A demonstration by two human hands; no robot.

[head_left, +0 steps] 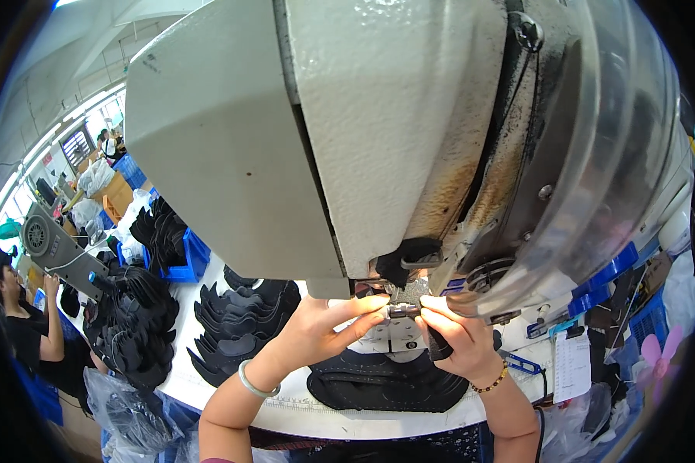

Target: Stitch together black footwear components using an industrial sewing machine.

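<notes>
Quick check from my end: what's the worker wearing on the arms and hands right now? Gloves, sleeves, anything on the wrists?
No gloves or sleeves in view: both forearms are bare. The left hand has a pale green bangle on its wrist. The right hand has a beaded bracelet, amber and dark red.

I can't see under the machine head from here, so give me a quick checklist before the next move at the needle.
1. Both hands on the small dark piece: ok, left hand and right hand pinch it from either side.
2. Piece under the sewing machine head: ok.
3. Fingertips away from the needle: cannot tell, the needle is hidden.
4. Black shoe upper flat on the table: ok.
5. Stacked black pieces apart from the hands: ok.
</notes>
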